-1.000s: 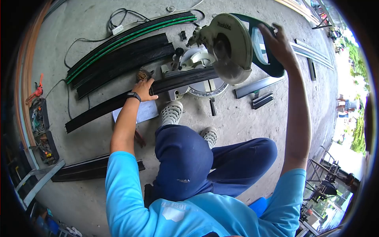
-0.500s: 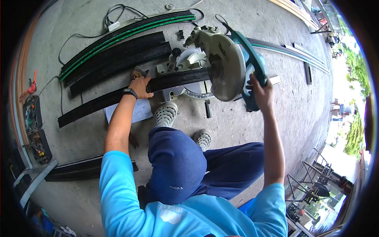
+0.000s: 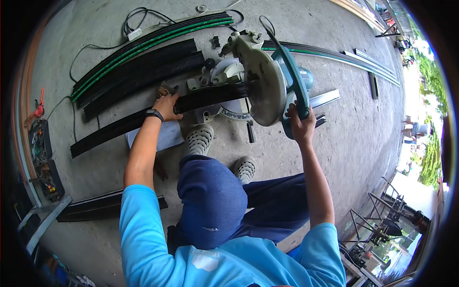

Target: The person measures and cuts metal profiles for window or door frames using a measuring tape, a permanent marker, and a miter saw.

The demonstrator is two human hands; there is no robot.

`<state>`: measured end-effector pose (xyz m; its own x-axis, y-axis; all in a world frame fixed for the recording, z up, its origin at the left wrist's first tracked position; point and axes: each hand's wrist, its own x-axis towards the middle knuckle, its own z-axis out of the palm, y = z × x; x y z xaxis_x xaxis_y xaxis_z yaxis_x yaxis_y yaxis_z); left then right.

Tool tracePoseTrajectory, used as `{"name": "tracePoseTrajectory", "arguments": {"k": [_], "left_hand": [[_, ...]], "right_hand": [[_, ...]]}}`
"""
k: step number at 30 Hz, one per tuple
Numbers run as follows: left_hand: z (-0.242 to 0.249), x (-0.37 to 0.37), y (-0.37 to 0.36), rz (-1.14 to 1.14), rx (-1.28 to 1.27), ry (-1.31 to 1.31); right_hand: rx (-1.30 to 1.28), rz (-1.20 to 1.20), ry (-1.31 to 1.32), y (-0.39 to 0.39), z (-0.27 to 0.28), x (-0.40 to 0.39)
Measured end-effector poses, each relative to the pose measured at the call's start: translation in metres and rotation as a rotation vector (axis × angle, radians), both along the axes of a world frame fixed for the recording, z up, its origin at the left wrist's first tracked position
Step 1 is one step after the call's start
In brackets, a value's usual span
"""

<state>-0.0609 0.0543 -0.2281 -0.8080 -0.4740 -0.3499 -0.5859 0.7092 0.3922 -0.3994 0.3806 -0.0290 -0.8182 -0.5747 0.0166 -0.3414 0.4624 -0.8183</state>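
Note:
My left hand is closed over a long black channel profile, thumb on its top. The profile slopes from the floor at the left onto the base of a miter saw and runs under its blade guard. Wrapped round the green saw handle is my right hand. A cut end of black profile shows beyond the saw. Just past my left fingers lies a small brown and dark object. Under the profile is a sheet of white paper.
More black profiles and green-striped strips lie on the concrete floor behind. A black cord runs to a white power strip. Open tool cases and red pliers-like tool are at left. Metal lengths lie at right.
The saw head has tilted lower and to the left, with my right hand moving left on its handle. The black cut end now shows beyond it. My left hand has barely shifted.

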Motion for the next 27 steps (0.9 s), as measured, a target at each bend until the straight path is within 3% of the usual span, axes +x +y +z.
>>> {"name": "tracePoseTrajectory", "arguments": {"k": [5,8,11,15,19,25,27], "left_hand": [[0.020,-0.010,0.001,0.016,0.046,-0.079],[0.006,-0.033,0.010,0.130,0.031,0.112],[0.002,-0.063,0.018,0.288,0.137,0.133],[-0.008,-0.070,0.023,0.326,0.097,0.184],[-0.020,-0.069,0.022,0.332,0.093,0.208],[0.001,-0.071,0.022,0.335,0.137,0.053],[-0.010,-0.070,0.022,0.334,0.108,0.092]], "right_hand": [[0.012,-0.029,-0.022,-0.002,0.005,0.005],[0.013,-0.044,-0.005,-0.003,0.004,0.004],[0.003,-0.045,-0.007,-0.001,-0.001,0.004],[-0.047,-0.038,-0.057,0.003,-0.010,-0.004],[-0.097,-0.016,-0.162,-0.001,-0.002,-0.005],[-0.190,0.016,-0.497,-0.007,0.023,-0.030],[-0.136,0.008,-0.477,-0.013,0.034,-0.026]]}}
